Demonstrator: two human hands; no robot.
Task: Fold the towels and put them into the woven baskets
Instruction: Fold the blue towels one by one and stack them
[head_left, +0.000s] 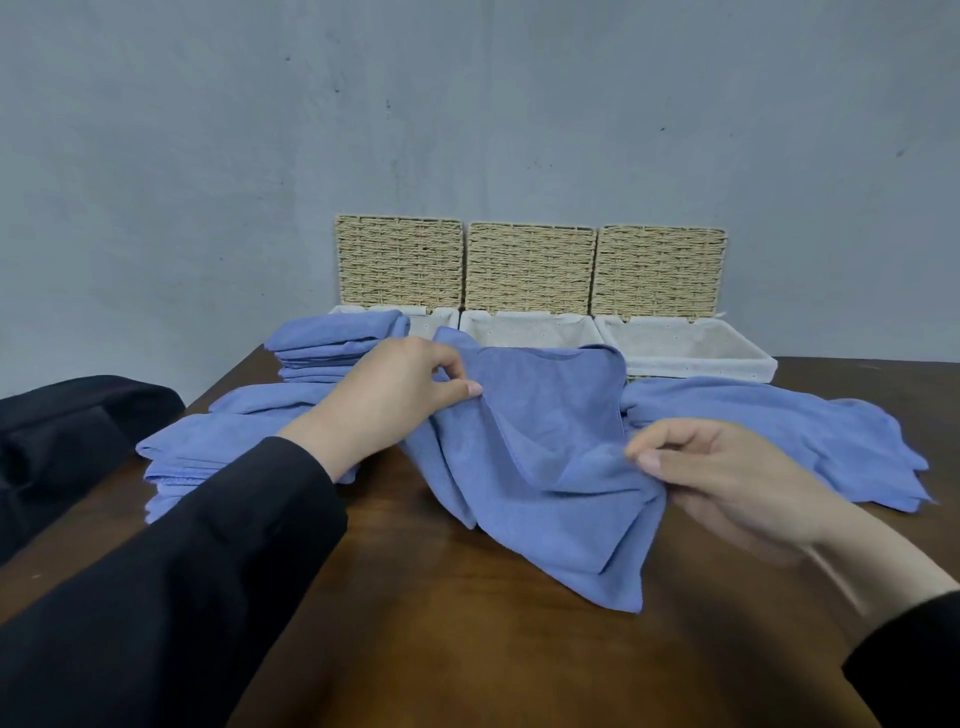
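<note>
A stack of folded blue towels (218, 452) sits at the worktop's (467, 649) left. The left hand (395, 400) pinches the crumpled middle towel (550, 467) with curled fingers; the right hand (727, 478) pinches its right edge. Behind stand three open woven baskets (685, 348), and another loose towel (779, 436) lies on the right.

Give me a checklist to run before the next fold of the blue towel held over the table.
1. Left hand pinches the blue microfibre towel: ok.
2. Right hand grips its edge: ok.
3. Towel flat: not ok, rumpled.
4. Bare brown wooden table in front: ok.
5. Middle lined woven basket open: ok.
6. Loose blue towel on the right apart from the held one: cannot tell.
</note>
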